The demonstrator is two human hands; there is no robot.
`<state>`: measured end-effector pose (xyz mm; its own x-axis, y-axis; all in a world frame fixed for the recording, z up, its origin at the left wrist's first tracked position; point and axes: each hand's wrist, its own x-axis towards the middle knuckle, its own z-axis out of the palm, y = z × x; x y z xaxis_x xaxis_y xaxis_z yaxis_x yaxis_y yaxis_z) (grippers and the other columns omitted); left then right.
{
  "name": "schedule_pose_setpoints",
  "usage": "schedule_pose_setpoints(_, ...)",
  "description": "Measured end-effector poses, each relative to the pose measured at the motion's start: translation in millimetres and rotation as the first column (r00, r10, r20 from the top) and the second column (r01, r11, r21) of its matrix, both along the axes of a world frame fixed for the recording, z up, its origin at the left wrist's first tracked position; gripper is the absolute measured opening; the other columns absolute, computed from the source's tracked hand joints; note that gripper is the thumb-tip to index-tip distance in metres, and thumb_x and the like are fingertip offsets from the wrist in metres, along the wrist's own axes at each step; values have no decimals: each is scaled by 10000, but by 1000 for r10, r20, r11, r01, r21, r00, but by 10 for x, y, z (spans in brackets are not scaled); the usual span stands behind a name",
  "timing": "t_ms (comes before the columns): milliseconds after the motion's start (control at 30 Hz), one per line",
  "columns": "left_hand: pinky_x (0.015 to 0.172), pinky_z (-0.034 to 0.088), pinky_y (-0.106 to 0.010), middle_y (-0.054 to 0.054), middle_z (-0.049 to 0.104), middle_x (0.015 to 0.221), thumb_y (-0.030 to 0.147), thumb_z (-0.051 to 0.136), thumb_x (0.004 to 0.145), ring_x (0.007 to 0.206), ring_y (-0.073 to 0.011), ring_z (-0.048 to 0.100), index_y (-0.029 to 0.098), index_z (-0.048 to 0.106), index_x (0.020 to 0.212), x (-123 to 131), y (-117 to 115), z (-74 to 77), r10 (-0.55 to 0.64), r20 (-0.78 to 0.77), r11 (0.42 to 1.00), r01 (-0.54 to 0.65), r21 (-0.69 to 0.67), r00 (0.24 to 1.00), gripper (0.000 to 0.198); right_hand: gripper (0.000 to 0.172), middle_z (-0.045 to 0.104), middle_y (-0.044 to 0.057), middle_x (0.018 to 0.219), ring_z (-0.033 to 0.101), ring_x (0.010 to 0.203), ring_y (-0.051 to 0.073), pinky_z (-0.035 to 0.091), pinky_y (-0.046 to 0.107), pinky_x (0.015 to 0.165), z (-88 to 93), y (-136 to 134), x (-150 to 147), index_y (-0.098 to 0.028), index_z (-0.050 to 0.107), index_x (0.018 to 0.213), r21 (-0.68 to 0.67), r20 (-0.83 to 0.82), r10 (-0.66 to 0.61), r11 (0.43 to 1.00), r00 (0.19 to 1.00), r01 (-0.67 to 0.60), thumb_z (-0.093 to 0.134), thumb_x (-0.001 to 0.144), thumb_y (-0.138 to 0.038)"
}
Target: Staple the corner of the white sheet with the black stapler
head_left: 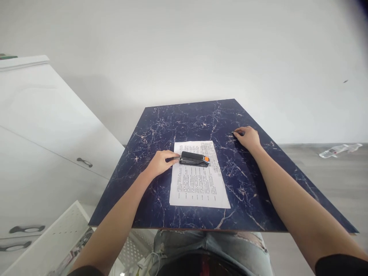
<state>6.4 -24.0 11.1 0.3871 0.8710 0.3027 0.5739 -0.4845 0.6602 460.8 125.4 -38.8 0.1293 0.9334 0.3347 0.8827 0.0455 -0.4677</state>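
Note:
A black stapler (pixel 194 159) with an orange patch at its right end lies on a printed sheet of paper (pixel 198 188). My left hand (pixel 163 163) pinches the stapler's left end between thumb and fingers; a thin strip shows there, too small to make out. Off to the right, beyond the paper, my right hand (pixel 248 138) rests on the dark blue marbled tabletop (pixel 186 122). Its thumb and fingertips are pressed together; a tiny dark bit shows at the tips, and what it is I cannot tell.
A white cabinet (pixel 66 134) with dark handles stands to the left. Below the table's left front is a white perforated container (pixel 63 234) with things inside. On the floor at the right lies clear plastic packaging (pixel 333 150). A white wall (pixel 184 57) rises behind the table.

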Motion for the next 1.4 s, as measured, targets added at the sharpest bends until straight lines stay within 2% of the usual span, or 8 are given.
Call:
schedule_pose_setpoints(533,1045,607,-509,-70,817,1145,326,780,895,1075,-286,787,306,847,1098,-37,71,-19,62,7,985,-60,-163,998,215,288,699,111,998,625,915,269,490,405,892,-8,-9,-17,-200,818,1041,2,13,-6,1000,1000,6,651,878,-368)
schedule_pose_setpoints(733,1015,634,-467,-74,823,1126,363,834,834,1029,-280,797,256,849,1099,-28,92,-8,83,76,960,-59,-273,994,287,292,699,109,1011,638,942,285,496,428,912,-8,-9,-3,-211,809,1050,-6,3,2,1000,1000,-2,642,877,-377)
schedule_pose_setpoints(1000,1010,635,-471,-79,823,1123,374,842,818,1010,-280,799,239,848,1083,-38,129,-35,73,82,948,-43,-316,994,298,303,700,124,1026,649,980,315,500,470,960,-13,-3,3,-209,794,1064,-10,-23,8,1000,1000,-9,642,855,-367)
schedule_pose_setpoints(1167,1111,575,-494,-77,803,1211,342,816,842,1112,-275,774,246,826,1159,-102,116,52,7,45,942,9,-337,999,332,417,694,176,1130,630,1096,355,487,503,1013,174,-157,-127,-157,745,1205,171,-39,-12,985,999,19,654,863,-377)
schedule_pose_setpoints(1233,1152,540,-509,-73,771,1301,306,784,863,1190,-273,747,260,797,1234,-158,107,99,-54,53,924,70,-375,997,375,370,712,173,1125,627,1123,361,484,522,1022,328,-301,-298,-170,749,1178,250,-56,54,968,997,-39,620,913,-394)
schedule_pose_setpoints(1300,1193,498,-515,-64,738,1370,270,736,888,1267,-264,711,276,768,1292,-216,107,125,-110,75,904,131,-407,991,405,328,749,148,1051,669,1023,329,514,517,980,482,-491,-549,-188,766,1086,210,-122,240,955,963,-211,601,959,-441)
schedule_pose_setpoints(1333,1204,484,-516,-61,732,1382,256,714,898,1288,-258,700,281,762,1301,-239,112,125,-129,86,897,153,-416,988,407,340,765,135,1044,688,979,307,541,494,935,545,-597,-695,-199,771,1056,157,-182,368,926,912,-342,594,978,-478)
schedule_pose_setpoints(1400,1196,490,-516,-64,747,1354,244,692,907,1278,-254,706,277,771,1280,-262,133,98,-143,107,892,175,-418,984,382,364,769,122,1164,701,1029,285,566,455,906,626,-812,-1000,-222,772,1118,71,-269,606,787,748,-612,608,987,-519)
